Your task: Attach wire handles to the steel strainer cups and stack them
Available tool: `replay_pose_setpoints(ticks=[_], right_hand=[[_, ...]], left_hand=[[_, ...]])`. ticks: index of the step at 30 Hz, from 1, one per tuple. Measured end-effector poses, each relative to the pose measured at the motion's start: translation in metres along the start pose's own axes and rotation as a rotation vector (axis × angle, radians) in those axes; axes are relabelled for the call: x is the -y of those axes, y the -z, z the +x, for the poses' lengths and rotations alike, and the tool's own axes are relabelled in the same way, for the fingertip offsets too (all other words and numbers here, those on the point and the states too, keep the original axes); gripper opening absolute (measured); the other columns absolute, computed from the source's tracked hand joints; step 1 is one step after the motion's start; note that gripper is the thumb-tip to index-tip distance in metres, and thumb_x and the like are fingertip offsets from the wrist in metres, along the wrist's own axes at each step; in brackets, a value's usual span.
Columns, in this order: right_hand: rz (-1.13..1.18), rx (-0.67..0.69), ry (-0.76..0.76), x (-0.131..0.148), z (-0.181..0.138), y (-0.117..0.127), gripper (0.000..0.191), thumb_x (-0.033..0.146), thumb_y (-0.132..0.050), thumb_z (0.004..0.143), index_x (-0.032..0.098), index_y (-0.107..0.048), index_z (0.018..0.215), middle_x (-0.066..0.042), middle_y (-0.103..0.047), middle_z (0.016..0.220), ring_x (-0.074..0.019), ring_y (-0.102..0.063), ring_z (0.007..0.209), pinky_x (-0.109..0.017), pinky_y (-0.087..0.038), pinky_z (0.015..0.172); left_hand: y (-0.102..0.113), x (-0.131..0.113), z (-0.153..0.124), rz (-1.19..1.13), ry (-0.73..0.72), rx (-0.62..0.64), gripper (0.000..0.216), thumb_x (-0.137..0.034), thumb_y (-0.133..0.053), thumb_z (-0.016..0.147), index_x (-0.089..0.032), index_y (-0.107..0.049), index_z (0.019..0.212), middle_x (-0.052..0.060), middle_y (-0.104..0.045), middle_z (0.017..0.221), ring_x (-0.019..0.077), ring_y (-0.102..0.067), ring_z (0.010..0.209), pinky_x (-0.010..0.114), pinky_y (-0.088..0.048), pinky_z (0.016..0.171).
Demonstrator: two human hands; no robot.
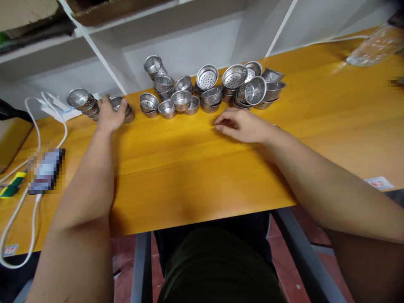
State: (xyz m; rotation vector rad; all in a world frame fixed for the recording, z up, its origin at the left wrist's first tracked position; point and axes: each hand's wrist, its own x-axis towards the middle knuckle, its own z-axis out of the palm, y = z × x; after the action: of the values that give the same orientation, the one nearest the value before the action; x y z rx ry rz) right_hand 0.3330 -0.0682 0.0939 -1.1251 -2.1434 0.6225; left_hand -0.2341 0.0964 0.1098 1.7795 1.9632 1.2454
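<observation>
At the back left of the table, my left hand (111, 114) is closed round a small perforated metal cup (117, 102), with the thumb on its right side and fingers on its left. Another stack of metal cups (78, 99) leans just left of that hand. My right hand (243, 125) rests low over the wood, fingers loosely curled and a gap between thumb and fingertips, holding nothing visible. Behind it, shallow perforated cups (211, 97) stand in a group, some stacked. A tilted cup (255, 90) lies on top of others at the right of this group.
A wooden table (189, 181) spans the view, with white shelving (189, 38) behind it. On the left lie a phone (46, 170), looped white cable (33, 235) and a yellow-green object (13, 185). A clear plastic bottle (375, 46) is at the back right.
</observation>
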Motion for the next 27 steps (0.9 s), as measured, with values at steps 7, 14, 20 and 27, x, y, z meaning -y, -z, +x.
replay_pose_setpoints(ticks=[7,14,20,27], right_hand=[[0.003,0.025,-0.001,0.001,0.000,0.001,0.037,0.066,-0.091,0.108,0.030,-0.092,0.113,-0.015,-0.095,0.119,-0.0394,-0.086,0.105,-0.061,-0.072,0.105],[-0.022,0.046,-0.002,0.003,0.002,-0.002,0.035,0.059,-0.084,0.111,0.025,-0.091,0.119,-0.018,-0.095,0.126,-0.0407,-0.089,0.111,-0.059,-0.071,0.108],[-0.018,0.047,-0.016,0.004,0.001,-0.001,0.031,0.056,-0.084,0.111,0.027,-0.092,0.119,-0.017,-0.096,0.127,-0.0422,-0.090,0.114,-0.062,-0.073,0.111],[-0.011,0.045,-0.023,0.007,0.000,0.002,0.029,0.056,-0.087,0.111,0.028,-0.093,0.119,-0.017,-0.096,0.128,-0.0437,-0.091,0.116,-0.066,-0.073,0.115]], left_hand=[[-0.010,0.005,-0.006,-0.061,-0.035,0.064,0.183,-0.141,-0.080,0.036,-0.018,-0.061,0.169,0.016,-0.049,0.193,0.0467,-0.035,0.187,0.070,-0.005,0.171],[0.012,-0.055,-0.049,0.259,0.000,0.166,0.079,-0.047,-0.073,0.130,-0.005,-0.040,0.189,0.021,-0.048,0.202,0.0255,-0.045,0.190,0.053,-0.023,0.171],[0.014,-0.083,-0.063,0.253,0.022,0.136,0.078,-0.039,-0.079,0.127,-0.005,-0.042,0.187,0.020,-0.051,0.201,0.0261,-0.045,0.191,0.054,-0.024,0.171],[0.012,-0.104,-0.074,0.247,-0.390,0.116,0.081,-0.040,-0.090,0.113,-0.021,-0.056,0.184,0.012,-0.050,0.206,0.0336,-0.041,0.198,0.070,-0.025,0.173]])
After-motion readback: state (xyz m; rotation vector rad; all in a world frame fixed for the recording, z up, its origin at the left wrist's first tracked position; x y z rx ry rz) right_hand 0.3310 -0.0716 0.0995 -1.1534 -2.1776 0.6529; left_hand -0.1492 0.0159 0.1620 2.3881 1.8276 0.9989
